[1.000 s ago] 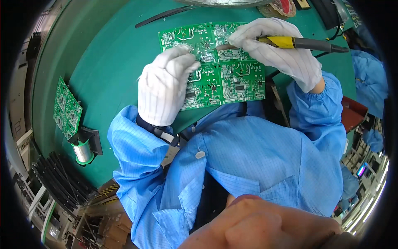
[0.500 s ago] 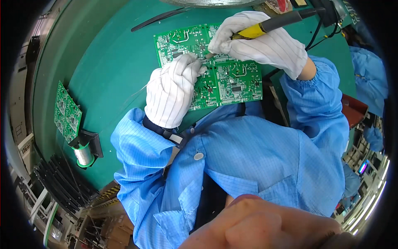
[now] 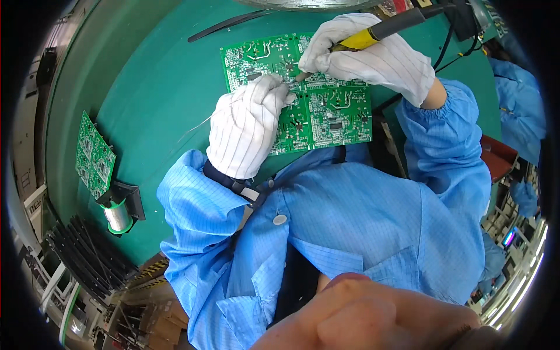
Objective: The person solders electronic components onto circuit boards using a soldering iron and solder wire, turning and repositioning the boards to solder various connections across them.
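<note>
My gloved right hand [image 3: 373, 67] is closed in a pen grip round a soldering iron [image 3: 357, 42] with a yellow and dark handle. Its tip points down and left, at the middle of a green circuit board panel [image 3: 341, 122] covered in small parts. My gloved left hand [image 3: 245, 128] rests over the panel's left part, fingers pinched close beside the iron tip. Thin solder wire [image 3: 195, 127] trails out from this hand toward the left. The glove hides the wire's end and the board beneath; whether the tip touches a joint is too small to tell.
A solder spool [image 3: 118, 217] sits on a black holder at the left, with another green board panel [image 3: 94, 157] standing behind it. Black strips [image 3: 90, 256] are lined up at the table's near-left edge. A dark curved strip [image 3: 227, 25] lies beyond the panel; cables [image 3: 452, 49] run at the right.
Both hands, the iron and the panel appear slightly further right in the picture. Each hand keeps its grip, and the iron tip stays near the left fingertips.
</note>
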Motion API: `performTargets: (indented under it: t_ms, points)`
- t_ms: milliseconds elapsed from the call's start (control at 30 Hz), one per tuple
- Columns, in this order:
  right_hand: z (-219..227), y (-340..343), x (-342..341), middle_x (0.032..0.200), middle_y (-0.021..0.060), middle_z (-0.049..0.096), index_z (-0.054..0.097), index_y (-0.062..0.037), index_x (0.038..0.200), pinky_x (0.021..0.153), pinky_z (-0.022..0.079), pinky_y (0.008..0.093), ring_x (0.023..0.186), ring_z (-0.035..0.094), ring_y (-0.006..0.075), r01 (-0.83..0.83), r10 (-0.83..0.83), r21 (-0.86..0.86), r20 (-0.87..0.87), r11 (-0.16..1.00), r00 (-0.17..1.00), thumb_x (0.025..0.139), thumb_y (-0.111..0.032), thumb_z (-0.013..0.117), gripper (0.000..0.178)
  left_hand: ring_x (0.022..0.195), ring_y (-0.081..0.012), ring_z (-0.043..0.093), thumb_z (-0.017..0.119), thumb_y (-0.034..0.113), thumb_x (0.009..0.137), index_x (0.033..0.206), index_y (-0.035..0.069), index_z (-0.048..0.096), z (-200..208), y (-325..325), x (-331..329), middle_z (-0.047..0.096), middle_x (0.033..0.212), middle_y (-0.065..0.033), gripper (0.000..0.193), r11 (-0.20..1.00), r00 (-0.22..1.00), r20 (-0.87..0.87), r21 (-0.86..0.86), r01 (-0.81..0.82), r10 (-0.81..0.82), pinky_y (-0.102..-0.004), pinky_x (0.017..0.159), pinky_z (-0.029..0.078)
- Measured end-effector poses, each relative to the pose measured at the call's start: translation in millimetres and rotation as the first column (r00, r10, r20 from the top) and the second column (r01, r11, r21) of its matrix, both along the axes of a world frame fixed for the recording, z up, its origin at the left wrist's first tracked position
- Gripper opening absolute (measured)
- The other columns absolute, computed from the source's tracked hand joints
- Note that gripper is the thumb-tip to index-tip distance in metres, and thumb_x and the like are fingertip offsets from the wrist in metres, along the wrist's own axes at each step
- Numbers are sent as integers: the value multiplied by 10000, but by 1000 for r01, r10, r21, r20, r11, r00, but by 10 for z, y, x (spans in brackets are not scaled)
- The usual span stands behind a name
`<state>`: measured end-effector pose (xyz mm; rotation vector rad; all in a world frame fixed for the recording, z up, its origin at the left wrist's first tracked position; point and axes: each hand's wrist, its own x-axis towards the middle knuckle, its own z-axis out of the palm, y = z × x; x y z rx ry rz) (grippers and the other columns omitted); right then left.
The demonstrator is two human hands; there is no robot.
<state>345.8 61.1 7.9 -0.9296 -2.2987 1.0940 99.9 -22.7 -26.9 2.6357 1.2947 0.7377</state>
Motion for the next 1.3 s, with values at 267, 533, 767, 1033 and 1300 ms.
performTargets:
  t_ms: [267, 533, 767, 1033, 1300]
  points:
    - [240, -305, 196, 1018, 42, 707, 708, -32, 1035, 792, 517, 264, 889, 659, 140, 188, -188, -11, 29, 982, 982, 936, -200, 633, 208, 971, -263, 692, 776, 140, 842, 1025, 142, 685, 80, -33, -80, 703, 1099, -37, 205, 998, 995, 80, -3, -65, 65, -396, 807, 536]
    - [236, -691, 373, 915, 17, 672, 703, -62, 1231, 791, 491, 268, 839, 580, 98, 450, -485, -227, -136, 864, 864, 1007, -316, 639, 345, 901, -323, 695, 737, 122, 905, 961, 61, 654, 183, 5, -464, 705, 976, -131, 118, 939, 922, 219, -201, -278, 320, -426, 767, 555]
    - [-13, -682, 314, 900, 35, 639, 649, -59, 1320, 853, 476, 278, 856, 577, 109, 513, -553, -243, -136, 823, 822, 1060, -349, 540, 404, 837, -322, 666, 710, 141, 935, 916, 2, 654, 117, -17, -424, 665, 926, -169, 151, 863, 900, 260, -464, -201, 350, -407, 735, 534]
    - [213, -673, 357, 882, 20, 689, 738, -18, 1144, 658, 441, 225, 697, 544, 81, 622, -665, -268, -115, 736, 738, 996, -276, 581, 337, 803, -290, 646, 729, 122, 906, 923, 37, 695, 27, -65, -626, 663, 844, -126, 93, 850, 858, 297, -460, -256, 420, -395, 719, 527]
    - [-323, -524, 1191, 1078, 42, 714, 692, -24, 1275, 770, 457, 227, 835, 572, 68, 833, -837, 116, -22, 542, 547, 1057, -324, 540, 400, 723, -210, 654, 747, 122, 905, 1056, 110, 767, 184, -17, -510, 681, 845, -57, 153, 958, 967, 165, -244, -152, 195, -348, 671, 523]
